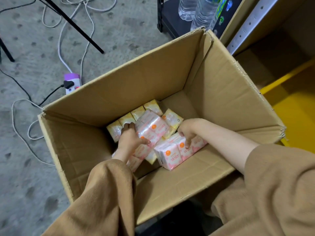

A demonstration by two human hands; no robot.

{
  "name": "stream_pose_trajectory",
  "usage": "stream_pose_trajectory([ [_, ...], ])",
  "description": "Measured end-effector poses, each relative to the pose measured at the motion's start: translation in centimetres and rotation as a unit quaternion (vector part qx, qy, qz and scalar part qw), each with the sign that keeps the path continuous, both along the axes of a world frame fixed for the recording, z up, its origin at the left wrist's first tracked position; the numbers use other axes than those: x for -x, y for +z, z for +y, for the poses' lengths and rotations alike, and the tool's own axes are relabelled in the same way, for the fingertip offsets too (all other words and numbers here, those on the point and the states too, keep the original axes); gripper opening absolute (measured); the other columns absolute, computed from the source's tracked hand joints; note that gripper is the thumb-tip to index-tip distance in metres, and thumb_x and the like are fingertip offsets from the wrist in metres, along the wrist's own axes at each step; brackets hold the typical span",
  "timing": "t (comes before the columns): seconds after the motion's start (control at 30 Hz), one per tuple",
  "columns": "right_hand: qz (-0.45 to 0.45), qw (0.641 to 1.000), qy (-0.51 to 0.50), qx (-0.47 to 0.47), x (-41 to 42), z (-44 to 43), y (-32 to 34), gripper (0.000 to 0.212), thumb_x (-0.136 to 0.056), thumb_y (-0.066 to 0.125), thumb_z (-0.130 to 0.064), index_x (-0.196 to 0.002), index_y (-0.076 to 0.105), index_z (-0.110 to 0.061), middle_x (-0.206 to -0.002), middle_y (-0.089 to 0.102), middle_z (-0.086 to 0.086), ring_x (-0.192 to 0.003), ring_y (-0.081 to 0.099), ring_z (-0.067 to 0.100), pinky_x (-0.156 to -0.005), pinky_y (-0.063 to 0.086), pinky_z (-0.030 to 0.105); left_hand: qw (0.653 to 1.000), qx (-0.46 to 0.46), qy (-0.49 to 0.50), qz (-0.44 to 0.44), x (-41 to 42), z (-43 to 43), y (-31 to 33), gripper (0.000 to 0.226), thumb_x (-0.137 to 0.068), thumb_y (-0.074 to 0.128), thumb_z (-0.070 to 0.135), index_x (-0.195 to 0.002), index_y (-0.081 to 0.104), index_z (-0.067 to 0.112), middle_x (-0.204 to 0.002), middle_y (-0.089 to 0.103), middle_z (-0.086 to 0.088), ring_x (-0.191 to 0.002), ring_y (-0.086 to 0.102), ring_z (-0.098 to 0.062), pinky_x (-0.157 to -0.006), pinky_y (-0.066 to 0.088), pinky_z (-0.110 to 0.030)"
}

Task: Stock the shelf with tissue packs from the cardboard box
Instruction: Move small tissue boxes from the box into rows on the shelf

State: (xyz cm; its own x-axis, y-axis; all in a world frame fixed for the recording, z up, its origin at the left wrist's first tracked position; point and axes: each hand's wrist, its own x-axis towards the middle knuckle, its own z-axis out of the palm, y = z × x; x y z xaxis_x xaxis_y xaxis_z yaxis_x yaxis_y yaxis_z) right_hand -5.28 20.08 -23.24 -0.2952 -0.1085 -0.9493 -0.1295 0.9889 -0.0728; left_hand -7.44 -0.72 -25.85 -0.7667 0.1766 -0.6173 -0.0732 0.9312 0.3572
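Tissue packs (151,132) in cardboard box (119,92); both hands (131,138) gripping packs.

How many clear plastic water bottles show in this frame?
2, though more may be cut off. Both stand on the black shelf at the top edge beyond the cardboard box: one water bottle on the left, another right beside it, tops out of frame.

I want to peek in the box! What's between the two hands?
In the head view, pink tissue packs lie between the left hand and right hand.
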Motion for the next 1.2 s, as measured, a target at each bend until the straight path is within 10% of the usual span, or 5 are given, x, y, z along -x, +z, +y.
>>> stream_pose_trajectory([
  [0.17, -0.004, 0.998, 0.054, -0.018, 0.0, -1.2, -1.3, 0.087, -0.072, 0.079, -0.022, -0.142, 0.029, -0.010, -0.146, 0.032, 0.006, -0.134, 0.037, 0.033, -0.105, 0.038, 0.059, 1.000, 0.005, -0.002, -0.002, 0.1, 0.1, -0.1, 0.088, -0.060, 0.084, 0.035, -0.130, 0.040, 0.005, -0.133, 0.041, -0.013, -0.122, 0.041, -0.028, -0.092, 0.043, -0.035],
  [0.43, -0.046, 0.999, 0.012, -0.013, -0.6, 0.0, -2.6, 0.111, -0.066, 0.082, -0.022, -0.148, 0.008, -0.026, -0.151, 0.033, 0.005, -0.134, 0.040, 0.029, -0.108, 0.038, 0.047, 1.000, 0.012, -0.003, -0.016, 0.4, 0.1, -0.3, 0.091, -0.061, 0.084, 0.035, -0.134, 0.037, 0.006, -0.136, 0.039, -0.012, -0.125, 0.041, -0.027, -0.096, 0.042, -0.035],
  [0.63, -0.034, 0.999, -0.001, -0.007, 0.0, -0.3, -1.9, 0.073, -0.049, 0.086, -0.030, -0.115, 0.060, -0.012, -0.120, 0.061, 0.003, -0.102, 0.064, 0.023, -0.088, 0.056, 0.039, 0.998, 0.038, -0.006, -0.042, 0.7, 0.3, 0.2, 0.087, -0.059, 0.085, 0.035, -0.129, 0.041, 0.005, -0.132, 0.045, -0.013, -0.120, 0.046, -0.029, -0.094, 0.044, -0.035],
  [0.9, -0.015, 0.999, -0.042, -0.015, 1.0, 0.6, 5.6, 0.060, -0.058, 0.083, -0.037, -0.106, 0.059, -0.011, -0.097, 0.060, 0.001, -0.098, 0.065, 0.026, -0.088, 0.056, 0.036, 0.992, 0.082, -0.066, -0.064, 1.6, 0.9, 3.6, 0.065, -0.057, 0.084, 0.041, -0.104, 0.056, 0.006, -0.107, 0.062, -0.010, -0.082, 0.049, -0.020, -0.067, 0.038, -0.029],
  [1.2, 0.149, 0.984, -0.099, 0.016, 0.2, 2.3, 15.4, 0.044, -0.059, 0.081, -0.044, -0.064, 0.048, -0.015, -0.069, 0.051, -0.002, -0.063, 0.052, 0.017, -0.069, 0.048, 0.032, 0.982, 0.102, -0.157, -0.002, 2.7, 1.3, 12.2, 0.065, -0.059, 0.084, 0.040, -0.106, 0.055, 0.007, -0.099, 0.051, -0.005, -0.092, 0.053, -0.025, -0.070, 0.038, -0.029],
])
